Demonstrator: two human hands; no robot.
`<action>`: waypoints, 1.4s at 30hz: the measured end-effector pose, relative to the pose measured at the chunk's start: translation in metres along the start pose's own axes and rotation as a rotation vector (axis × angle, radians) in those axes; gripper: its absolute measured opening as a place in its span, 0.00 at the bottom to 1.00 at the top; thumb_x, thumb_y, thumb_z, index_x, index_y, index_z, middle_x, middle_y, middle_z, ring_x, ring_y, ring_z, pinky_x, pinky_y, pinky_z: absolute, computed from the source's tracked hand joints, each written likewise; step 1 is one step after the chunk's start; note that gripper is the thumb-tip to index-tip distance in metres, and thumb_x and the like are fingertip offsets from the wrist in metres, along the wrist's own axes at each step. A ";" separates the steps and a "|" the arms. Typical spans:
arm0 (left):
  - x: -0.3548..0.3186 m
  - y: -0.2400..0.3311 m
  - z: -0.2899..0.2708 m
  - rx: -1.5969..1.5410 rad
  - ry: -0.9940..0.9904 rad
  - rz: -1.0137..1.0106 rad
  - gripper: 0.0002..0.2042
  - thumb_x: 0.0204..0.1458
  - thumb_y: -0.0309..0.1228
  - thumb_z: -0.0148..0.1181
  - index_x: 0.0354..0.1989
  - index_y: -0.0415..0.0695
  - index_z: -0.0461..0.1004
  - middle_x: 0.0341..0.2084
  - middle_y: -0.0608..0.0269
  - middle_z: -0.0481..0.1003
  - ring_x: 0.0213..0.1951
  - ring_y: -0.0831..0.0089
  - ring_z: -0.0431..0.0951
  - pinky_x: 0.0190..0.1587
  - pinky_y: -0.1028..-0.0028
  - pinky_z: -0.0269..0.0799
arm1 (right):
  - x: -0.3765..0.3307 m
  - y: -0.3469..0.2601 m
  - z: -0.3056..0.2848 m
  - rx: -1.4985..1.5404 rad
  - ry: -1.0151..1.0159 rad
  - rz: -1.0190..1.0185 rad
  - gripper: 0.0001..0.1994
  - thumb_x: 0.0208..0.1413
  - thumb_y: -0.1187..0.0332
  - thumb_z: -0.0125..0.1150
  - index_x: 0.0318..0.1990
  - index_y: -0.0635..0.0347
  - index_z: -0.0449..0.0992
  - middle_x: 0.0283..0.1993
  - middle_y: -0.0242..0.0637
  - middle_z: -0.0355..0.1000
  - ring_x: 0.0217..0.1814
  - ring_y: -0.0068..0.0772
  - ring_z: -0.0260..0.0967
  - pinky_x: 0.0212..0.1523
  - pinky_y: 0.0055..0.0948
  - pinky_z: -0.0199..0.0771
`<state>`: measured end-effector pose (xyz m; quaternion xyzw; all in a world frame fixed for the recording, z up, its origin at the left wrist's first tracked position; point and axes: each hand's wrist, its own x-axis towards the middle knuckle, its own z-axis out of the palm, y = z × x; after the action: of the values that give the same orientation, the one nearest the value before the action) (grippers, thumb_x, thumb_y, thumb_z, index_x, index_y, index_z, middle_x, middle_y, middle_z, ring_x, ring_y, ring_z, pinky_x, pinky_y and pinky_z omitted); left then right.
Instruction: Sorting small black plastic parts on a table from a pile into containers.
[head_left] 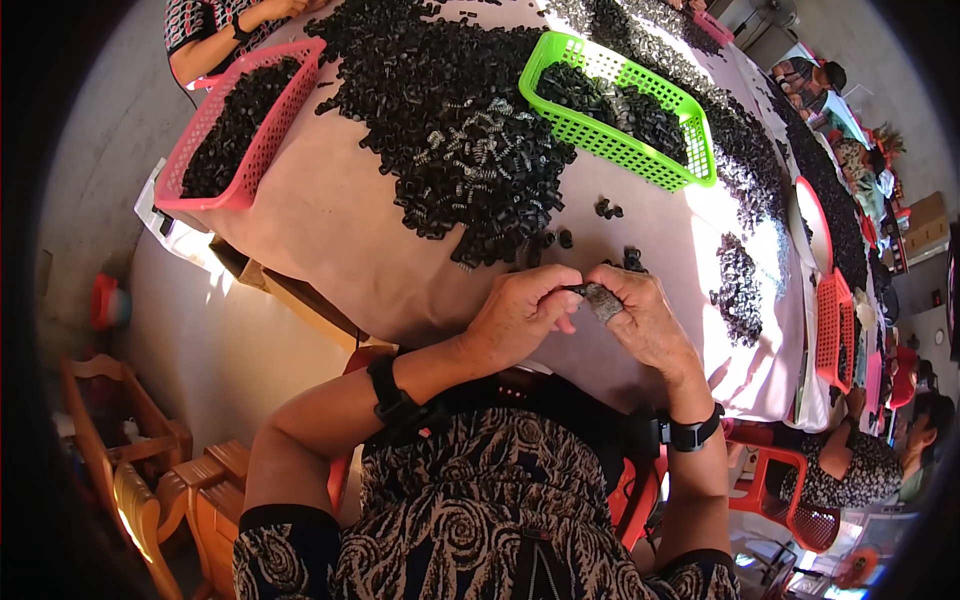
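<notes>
My left hand [520, 312] and my right hand [640, 315] meet above the near edge of the table. Between my left fingertips is a small black part [574, 289], mostly hidden by the fingers. Grey wrapping [603, 302] covers a finger of my right hand, which is pinched close against the same part. Whether the right fingers grip it too is hard to make out. Just beyond my hands lie a few loose black pieces [608, 209] and a large heap of small black plastic parts [480, 170], some with ribbed, spring-like shapes.
A green basket [620, 140] and a pink basket [270, 150], both holding black parts, stand on the cloth-covered table [330, 200]. At right are a red basket [834, 330] and several seated people. Wooden chairs [130, 430] stand at lower left. Another person's arm [215, 45] rests at upper left.
</notes>
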<state>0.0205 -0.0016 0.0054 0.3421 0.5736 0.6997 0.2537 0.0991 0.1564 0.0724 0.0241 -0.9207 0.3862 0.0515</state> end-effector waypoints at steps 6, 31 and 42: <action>-0.002 0.005 0.000 0.036 -0.070 -0.044 0.07 0.57 0.21 0.49 0.42 0.35 0.68 0.25 0.63 0.73 0.27 0.78 0.76 0.32 0.78 0.74 | -0.003 0.004 -0.001 -0.025 -0.033 0.006 0.09 0.40 0.81 0.48 0.32 0.66 0.68 0.24 0.49 0.67 0.28 0.55 0.66 0.31 0.37 0.66; -0.001 0.013 0.007 0.052 -0.104 -0.080 0.07 0.57 0.21 0.49 0.42 0.37 0.69 0.26 0.63 0.74 0.29 0.78 0.77 0.31 0.79 0.74 | -0.016 -0.006 -0.014 0.080 -0.073 0.226 0.07 0.46 0.80 0.49 0.34 0.68 0.70 0.23 0.45 0.67 0.23 0.36 0.66 0.27 0.30 0.66; 0.001 0.017 0.001 -0.089 -0.253 0.057 0.08 0.54 0.22 0.54 0.42 0.38 0.72 0.43 0.65 0.62 0.47 0.78 0.66 0.46 0.78 0.67 | -0.028 0.003 -0.003 0.862 -0.096 0.601 0.17 0.52 0.57 0.60 0.44 0.58 0.75 0.27 0.25 0.68 0.23 0.10 0.57 0.19 0.12 0.53</action>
<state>0.0211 -0.0043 0.0226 0.4324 0.4954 0.6825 0.3189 0.1271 0.1607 0.0697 -0.2042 -0.6458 0.7261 -0.1182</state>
